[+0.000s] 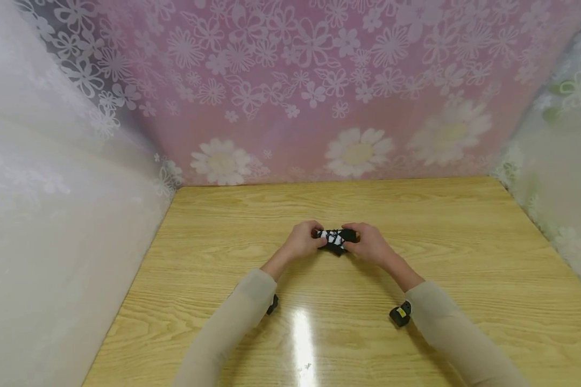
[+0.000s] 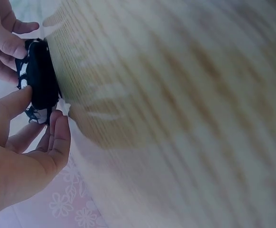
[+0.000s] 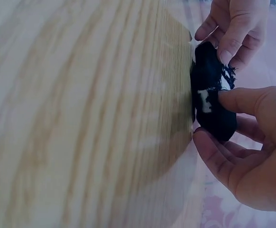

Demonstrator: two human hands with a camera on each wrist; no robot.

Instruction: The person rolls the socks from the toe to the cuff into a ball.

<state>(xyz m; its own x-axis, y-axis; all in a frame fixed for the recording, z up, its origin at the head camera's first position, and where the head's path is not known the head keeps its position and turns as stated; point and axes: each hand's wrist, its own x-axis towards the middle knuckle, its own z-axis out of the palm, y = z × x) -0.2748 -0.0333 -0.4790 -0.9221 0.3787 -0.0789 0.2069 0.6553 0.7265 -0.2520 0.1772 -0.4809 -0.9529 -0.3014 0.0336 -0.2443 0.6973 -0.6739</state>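
A small folded black-and-white sock (image 1: 336,248), with dark loose threads across its white part, is held between both hands over the middle of the table. My left hand (image 1: 302,240) grips its left end, thumb on the near face and fingers behind. At the other end, my right hand (image 1: 370,244) pinches the plain black part the same way. In the left wrist view the black side of the sock (image 2: 43,76) shows close over the tabletop. The right wrist view shows a white mark on the sock (image 3: 211,102) beside the right thumb.
The wood-grain table (image 1: 198,301) meets a pink flowered curtain (image 1: 281,134) at the back. Pale sheets hang on the left (image 1: 68,215) and right (image 1: 561,161). A black wrist device (image 1: 399,314) sits by the right sleeve, and another (image 1: 273,305) by the left.
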